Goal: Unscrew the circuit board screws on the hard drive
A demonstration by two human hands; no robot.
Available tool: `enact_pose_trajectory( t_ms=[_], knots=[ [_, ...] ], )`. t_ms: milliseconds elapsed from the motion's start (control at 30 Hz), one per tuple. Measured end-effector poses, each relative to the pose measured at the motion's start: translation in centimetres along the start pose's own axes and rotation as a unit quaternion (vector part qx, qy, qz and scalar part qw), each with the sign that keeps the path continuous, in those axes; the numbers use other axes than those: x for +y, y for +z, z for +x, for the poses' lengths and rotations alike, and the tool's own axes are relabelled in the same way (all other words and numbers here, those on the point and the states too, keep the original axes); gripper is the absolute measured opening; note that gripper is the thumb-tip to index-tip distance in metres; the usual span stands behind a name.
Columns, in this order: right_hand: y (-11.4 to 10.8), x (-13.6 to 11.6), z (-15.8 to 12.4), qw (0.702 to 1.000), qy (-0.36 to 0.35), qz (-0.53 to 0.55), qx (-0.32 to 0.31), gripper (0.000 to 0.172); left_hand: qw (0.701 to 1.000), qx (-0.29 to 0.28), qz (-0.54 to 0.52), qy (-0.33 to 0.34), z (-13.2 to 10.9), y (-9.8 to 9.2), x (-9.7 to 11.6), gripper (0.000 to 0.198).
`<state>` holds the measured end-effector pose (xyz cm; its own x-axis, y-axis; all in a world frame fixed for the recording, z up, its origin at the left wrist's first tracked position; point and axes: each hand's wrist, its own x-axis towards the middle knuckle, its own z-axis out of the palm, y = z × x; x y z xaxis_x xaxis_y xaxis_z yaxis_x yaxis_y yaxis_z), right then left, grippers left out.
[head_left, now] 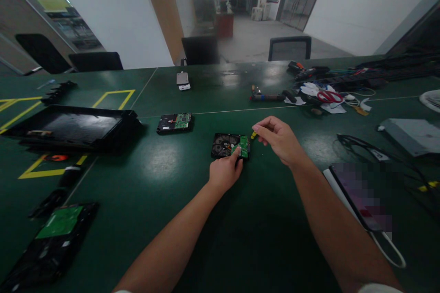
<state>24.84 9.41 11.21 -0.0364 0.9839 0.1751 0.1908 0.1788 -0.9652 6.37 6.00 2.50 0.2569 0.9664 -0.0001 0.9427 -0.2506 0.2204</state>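
Observation:
A hard drive (pixel 222 143) lies on the green table, its green circuit board facing up. My left hand (pixel 225 173) steadies it at the near edge, with the index finger pressed on the board and the other fingers curled. Just beyond the drive's right end, my right hand (pixel 275 137) pinches a small yellow piece (pixel 254 135) between thumb and fingertips. The piece is apart from the drive and too small to name surely. Another hard drive (pixel 174 122) rests to the left, board up.
At left are a black tray (pixel 75 123) and a larger black unit with a green board (pixel 58 233). A tablet-like device (pixel 357 194) with a white cable lies at right, below a grey metal box (pixel 409 135). Cables and tools (pixel 326 91) clutter the back right.

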Motion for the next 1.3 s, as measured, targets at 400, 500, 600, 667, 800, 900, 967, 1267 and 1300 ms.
enact_pose_trajectory(
  t_ms=[400,500,600,667,800,900,967,1267,1300],
  knots=[
    [-0.12,-0.29,-0.07,0.999,0.002,-0.002,-0.044,0.022,1.000,-0.004,-0.001,-0.001,0.07,-0.04,-0.01,0.055],
    [-0.15,-0.32,-0.10,0.999,-0.008,-0.005,-0.051,0.027,1.000,-0.004,0.000,-0.001,0.05,0.01,-0.02,0.055],
    [-0.02,-0.24,-0.13,0.999,-0.012,0.000,-0.052,0.031,1.000,-0.001,-0.002,0.002,0.03,0.10,-0.06,0.055],
    [0.11,-0.15,-0.11,0.999,-0.008,0.004,-0.051,0.032,1.000,0.004,-0.003,0.005,0.03,0.20,-0.09,0.055],
    [0.25,-0.02,0.04,0.999,0.006,0.032,-0.043,0.034,1.000,0.010,-0.003,0.002,0.07,0.35,-0.09,0.054],
    [0.21,-0.02,0.09,0.997,0.015,0.052,-0.045,0.039,1.000,0.005,-0.001,-0.002,0.10,0.29,-0.03,0.054],
    [0.13,-0.04,0.06,0.998,0.017,0.039,-0.040,0.042,1.000,0.003,-0.001,-0.001,0.12,0.19,0.00,0.054],
    [-0.10,0.13,0.15,1.000,0.017,0.019,-0.011,0.034,1.000,0.008,-0.003,0.003,0.11,0.36,-0.16,0.054],
    [-0.11,0.20,0.18,0.999,0.016,0.026,-0.017,0.033,1.000,0.009,-0.004,0.003,0.11,0.39,-0.17,0.054]
  ],
)
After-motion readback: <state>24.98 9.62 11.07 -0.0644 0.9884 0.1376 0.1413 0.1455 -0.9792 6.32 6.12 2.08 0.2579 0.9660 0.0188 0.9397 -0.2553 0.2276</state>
